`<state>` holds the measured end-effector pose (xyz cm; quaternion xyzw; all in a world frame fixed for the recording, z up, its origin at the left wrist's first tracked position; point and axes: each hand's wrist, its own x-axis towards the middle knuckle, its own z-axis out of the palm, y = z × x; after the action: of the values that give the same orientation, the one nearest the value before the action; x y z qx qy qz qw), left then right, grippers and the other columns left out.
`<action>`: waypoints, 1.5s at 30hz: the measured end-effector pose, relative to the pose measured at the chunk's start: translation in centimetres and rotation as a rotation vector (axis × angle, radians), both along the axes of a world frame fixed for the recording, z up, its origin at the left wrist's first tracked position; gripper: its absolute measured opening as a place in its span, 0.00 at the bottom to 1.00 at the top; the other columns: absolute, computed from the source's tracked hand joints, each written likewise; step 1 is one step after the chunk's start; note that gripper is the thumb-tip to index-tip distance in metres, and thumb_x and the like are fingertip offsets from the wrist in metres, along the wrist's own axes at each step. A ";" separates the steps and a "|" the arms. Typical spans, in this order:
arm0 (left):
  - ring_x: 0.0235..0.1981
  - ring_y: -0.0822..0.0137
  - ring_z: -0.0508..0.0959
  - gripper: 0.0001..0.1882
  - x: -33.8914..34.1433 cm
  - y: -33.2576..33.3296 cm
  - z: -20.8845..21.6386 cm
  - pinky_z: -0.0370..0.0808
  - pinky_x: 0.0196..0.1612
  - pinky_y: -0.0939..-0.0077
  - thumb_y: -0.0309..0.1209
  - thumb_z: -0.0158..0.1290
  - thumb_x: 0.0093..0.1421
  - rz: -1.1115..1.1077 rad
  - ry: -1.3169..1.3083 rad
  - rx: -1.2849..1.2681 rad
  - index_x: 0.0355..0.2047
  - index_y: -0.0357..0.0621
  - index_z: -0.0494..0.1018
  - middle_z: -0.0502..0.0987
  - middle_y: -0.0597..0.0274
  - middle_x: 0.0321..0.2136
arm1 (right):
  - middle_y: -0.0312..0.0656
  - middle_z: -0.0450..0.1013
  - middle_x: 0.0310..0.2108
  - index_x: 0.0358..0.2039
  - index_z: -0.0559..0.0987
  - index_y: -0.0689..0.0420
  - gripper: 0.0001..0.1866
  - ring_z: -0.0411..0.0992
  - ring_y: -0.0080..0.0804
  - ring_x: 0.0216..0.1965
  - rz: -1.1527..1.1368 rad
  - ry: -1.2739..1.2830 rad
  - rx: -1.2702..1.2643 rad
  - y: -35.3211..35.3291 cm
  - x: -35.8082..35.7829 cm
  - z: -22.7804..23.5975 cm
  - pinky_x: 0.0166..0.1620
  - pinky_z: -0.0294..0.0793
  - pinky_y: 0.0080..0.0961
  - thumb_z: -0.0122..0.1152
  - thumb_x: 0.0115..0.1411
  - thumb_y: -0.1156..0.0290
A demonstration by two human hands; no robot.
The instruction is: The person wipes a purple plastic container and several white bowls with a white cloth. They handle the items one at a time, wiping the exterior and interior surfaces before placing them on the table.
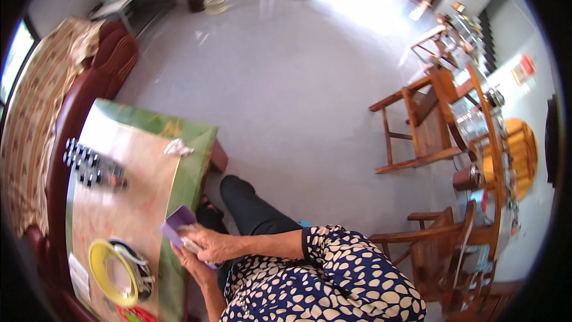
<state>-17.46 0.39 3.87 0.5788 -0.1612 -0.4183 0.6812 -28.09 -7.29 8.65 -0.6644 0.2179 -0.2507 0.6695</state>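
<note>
"Where was the case (179, 217)?"

"In the left hand (189, 260), by the green edge of the table (192, 161); I couldn't tell if they touched. Those fingers curled around it. The right hand (215, 245) bent over a pale thing (189, 242) at the case. Whether it pinched that, I couldn't tell."

"What suited the step?"

"Probably a steady left hold and small, light right-hand movements."

"And room?"

"The basin (94, 265) sat left of the hands, the tissue (178, 147) farther off near the edge, so wide leftward swings seemed unwise. Beyond, floor (286, 89) stretched rightward to a chair (430, 134)."
</note>
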 end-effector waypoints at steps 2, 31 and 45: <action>0.48 0.66 0.72 0.23 1.6 -0.1 -0.7 0.70 0.50 0.72 0.36 0.38 0.70 -0.169 -0.078 -0.061 0.63 0.44 0.53 0.68 0.58 0.51 | 0.52 0.62 0.55 0.58 0.65 0.62 0.32 0.57 0.44 0.60 0.076 -0.039 0.193 0.3 -0.7 -0.1 0.62 0.55 0.30 0.48 0.48 0.78; 0.45 0.68 0.71 0.24 0.0 -0.4 3.9 0.69 0.50 0.75 0.28 0.47 0.64 -0.274 -0.356 0.059 0.59 0.34 0.59 0.70 0.57 0.48 | 0.48 0.65 0.46 0.43 0.75 0.67 0.22 0.67 0.40 0.39 -0.175 0.346 -1.081 1.7 -2.7 -2.8 0.27 0.77 0.31 0.56 0.49 0.68; 0.42 0.62 0.76 0.21 4.4 -0.7 -0.6 0.74 0.47 0.69 0.37 0.46 0.65 -0.232 0.259 -0.040 0.55 0.39 0.64 0.74 0.57 0.43 | 0.48 0.69 0.42 0.42 0.76 0.56 0.16 0.69 0.47 0.45 0.148 0.000 -0.469 0.5 -8.9 -1.2 0.49 0.70 0.36 0.54 0.50 0.78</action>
<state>-13.07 -0.28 3.30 0.4837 -0.1461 -0.5621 0.6547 -36.96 -6.78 7.46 -0.8158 0.1044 -0.2446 0.5136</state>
